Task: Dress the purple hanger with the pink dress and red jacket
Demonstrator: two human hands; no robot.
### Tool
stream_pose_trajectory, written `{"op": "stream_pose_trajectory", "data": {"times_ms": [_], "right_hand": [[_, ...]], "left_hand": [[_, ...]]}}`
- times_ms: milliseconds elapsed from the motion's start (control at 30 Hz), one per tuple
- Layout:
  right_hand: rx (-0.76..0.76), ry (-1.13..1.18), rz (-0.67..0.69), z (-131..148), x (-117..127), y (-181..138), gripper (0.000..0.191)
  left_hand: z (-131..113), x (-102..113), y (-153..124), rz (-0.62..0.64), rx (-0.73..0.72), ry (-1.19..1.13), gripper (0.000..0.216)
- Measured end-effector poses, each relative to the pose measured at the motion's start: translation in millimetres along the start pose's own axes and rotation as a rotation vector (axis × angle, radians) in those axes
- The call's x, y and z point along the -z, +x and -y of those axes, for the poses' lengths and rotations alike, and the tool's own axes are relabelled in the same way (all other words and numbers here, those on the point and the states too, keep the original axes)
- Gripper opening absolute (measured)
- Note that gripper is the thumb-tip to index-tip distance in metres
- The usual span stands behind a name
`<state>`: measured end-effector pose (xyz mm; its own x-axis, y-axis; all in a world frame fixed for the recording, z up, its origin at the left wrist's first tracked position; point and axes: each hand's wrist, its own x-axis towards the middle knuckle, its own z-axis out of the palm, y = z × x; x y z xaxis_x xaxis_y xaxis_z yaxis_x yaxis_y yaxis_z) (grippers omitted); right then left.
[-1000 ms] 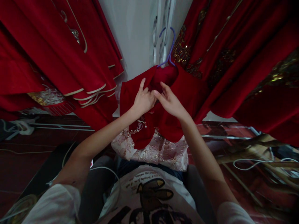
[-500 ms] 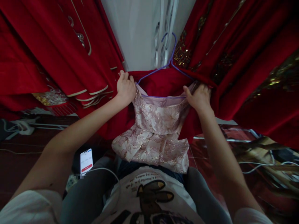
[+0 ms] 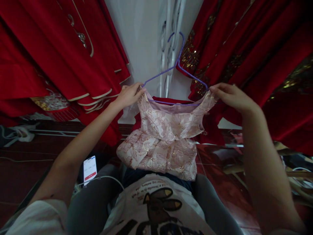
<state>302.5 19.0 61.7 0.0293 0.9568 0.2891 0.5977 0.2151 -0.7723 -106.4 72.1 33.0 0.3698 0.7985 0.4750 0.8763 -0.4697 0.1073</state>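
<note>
A pale pink brocade dress (image 3: 166, 137) hangs on a purple wire hanger (image 3: 176, 65) in front of me, its hem resting on my lap. My left hand (image 3: 128, 94) pinches the dress's left shoulder at the hanger's end. My right hand (image 3: 230, 96) pinches the right shoulder strap. A red velvet garment (image 3: 210, 125) has slid down behind the pink dress; only its edge shows behind and to the right.
Red embroidered garments hang on the left (image 3: 56, 62) and on the right (image 3: 256, 65). A white door or wall (image 3: 144, 42) lies between them. A phone (image 3: 89, 168) with a lit screen and a white cable (image 3: 107, 179) lie by my left knee. The floor (image 3: 29, 150) is dark red.
A second ago both hands worked at the red garment's front closure. They pulled it apart and off the shoulders, baring the pink dress. Now both hands hold the pink dress's shoulders.
</note>
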Motion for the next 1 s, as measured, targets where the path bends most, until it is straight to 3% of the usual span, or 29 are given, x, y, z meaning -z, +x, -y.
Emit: {"op": "stream_pose_trajectory", "data": {"times_ms": [67, 233, 367, 500, 633, 767, 833, 900, 1000], "right_hand": [[0.075, 0.09, -0.055, -7.9, -5.8, -5.6, 0.006], [0.181, 0.09, -0.343, -34.1, -15.6, -4.1, 0.01], [0.113, 0.063, -0.546, -53.1, -19.6, -6.3, 0.013], [-0.002, 0.077, -0.647, -68.5, -34.5, -25.6, 0.014], [-0.194, 0.118, -0.44, -78.1, -51.6, -56.5, 0.009], [-0.273, 0.09, 0.008, -76.2, -49.9, -81.6, 0.016], [-0.21, 0.078, 0.153, -66.3, -42.7, -87.8, 0.029], [-0.099, 0.062, 0.175, -49.1, -35.3, -91.1, 0.038], [0.04, 0.059, 0.211, -15.9, -29.6, -96.4, 0.038]], "left_hand": [[5.5, -4.7, -2.1, -0.081, -0.014, -0.017, 0.048], [22.0, -19.0, -9.2, -0.254, 0.041, 0.006, 0.048], [32.2, -32.4, -25.4, -0.302, 0.295, 0.084, 0.05], [36.1, -52.5, -58.2, -0.337, 0.404, 0.135, 0.053], [32.6, -79.0, -100.5, -0.251, 0.402, 0.084, 0.052], [12.8, -89.4, -119.7, -0.232, 0.109, -0.069, 0.043], [-5.8, -81.5, -112.9, -0.297, -0.036, -0.107, 0.039], [-28.8, -67.8, -97.3, -0.365, -0.095, -0.111, 0.034], [-65.0, -51.5, -67.3, -0.356, -0.171, -0.151, 0.029]]}}
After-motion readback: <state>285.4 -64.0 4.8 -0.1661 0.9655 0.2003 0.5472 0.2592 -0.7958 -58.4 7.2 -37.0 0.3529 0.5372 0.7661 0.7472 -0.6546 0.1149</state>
